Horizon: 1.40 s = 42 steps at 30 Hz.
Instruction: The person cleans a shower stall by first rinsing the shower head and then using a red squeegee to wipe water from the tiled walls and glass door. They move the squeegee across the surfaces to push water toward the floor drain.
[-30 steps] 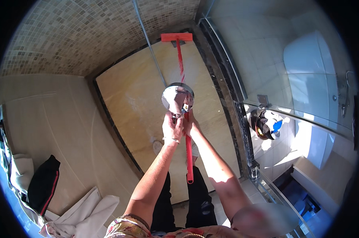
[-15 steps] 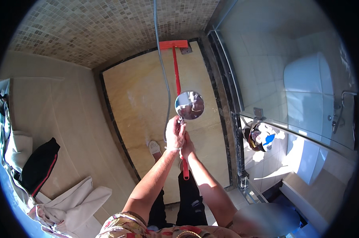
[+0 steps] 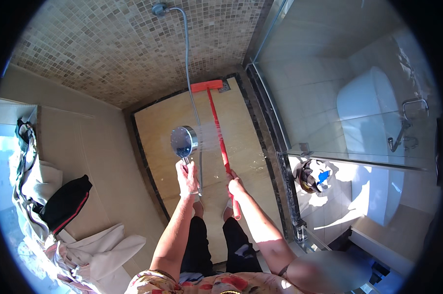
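Observation:
My left hand (image 3: pixel 187 179) is closed round the handle of a chrome shower head (image 3: pixel 183 141). Water sprays from it to the right, across the red pole. A grey hose (image 3: pixel 187 59) runs from the shower head's side up to the wall. My right hand (image 3: pixel 235 185) grips the lower part of a long red-handled floor squeegee (image 3: pixel 217 122). The squeegee's wide red head lies at the far edge of the wet beige shower floor (image 3: pixel 162 127), beside a square drain (image 3: pixel 224 86).
A glass panel (image 3: pixel 304 83) with a dark sill borders the floor on the right. Past it stand a white bathtub (image 3: pixel 368 108) and a basket of cloths (image 3: pixel 313 176). Towels and clothes (image 3: pixel 99 255) lie on the left, by a black cloth (image 3: pixel 67 206). Mosaic tiles (image 3: pixel 108 49) cover the far wall.
My hands have moved apart. The shower head has gone left and turned, and water now sprays from it. My right hand holds the red pole; the hose's wall fitting has come into view.

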Available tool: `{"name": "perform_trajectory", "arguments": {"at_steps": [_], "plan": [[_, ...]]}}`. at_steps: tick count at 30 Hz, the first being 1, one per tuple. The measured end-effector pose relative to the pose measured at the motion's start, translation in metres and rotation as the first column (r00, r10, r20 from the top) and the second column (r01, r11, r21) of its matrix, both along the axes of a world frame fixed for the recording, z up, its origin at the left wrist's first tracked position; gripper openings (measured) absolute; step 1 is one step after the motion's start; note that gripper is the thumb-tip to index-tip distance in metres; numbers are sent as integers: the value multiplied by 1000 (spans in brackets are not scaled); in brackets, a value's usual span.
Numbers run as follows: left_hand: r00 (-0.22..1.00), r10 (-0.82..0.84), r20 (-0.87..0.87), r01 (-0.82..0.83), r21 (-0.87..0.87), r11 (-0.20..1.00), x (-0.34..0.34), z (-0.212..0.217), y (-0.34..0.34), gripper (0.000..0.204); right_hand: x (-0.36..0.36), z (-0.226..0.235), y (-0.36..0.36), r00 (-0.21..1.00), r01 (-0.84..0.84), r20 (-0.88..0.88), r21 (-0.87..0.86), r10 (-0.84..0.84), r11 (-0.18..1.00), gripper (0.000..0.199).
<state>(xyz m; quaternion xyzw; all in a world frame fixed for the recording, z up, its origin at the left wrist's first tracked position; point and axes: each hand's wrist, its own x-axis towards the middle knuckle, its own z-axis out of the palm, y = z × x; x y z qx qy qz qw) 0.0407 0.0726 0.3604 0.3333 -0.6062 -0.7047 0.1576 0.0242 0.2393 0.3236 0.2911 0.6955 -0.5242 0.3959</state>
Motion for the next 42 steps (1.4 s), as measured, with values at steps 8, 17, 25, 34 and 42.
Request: {"name": "perform_trajectory", "arguments": {"at_steps": [8,17,25,34,42], "plan": [[969,243,-33,-220,318,922,15,28,4,17,96,25,-5,980,-75,183,-36,81,997,29],[906,413,97,-420,333,844,56,30,39,16,63,54,37,975,-169,83,-321,205,932,44],[904,425,-42,-408,211,888,94,27,54,11,157,124,95,960,-129,200,-314,198,941,57],[898,438,-37,-413,268,870,128,43,88,14,81,97,40,951,-302,25,-147,309,942,51],[861,507,-31,-503,94,859,166,20,58,14,169,116,73,851,-521,30,-85,525,849,51]]}}
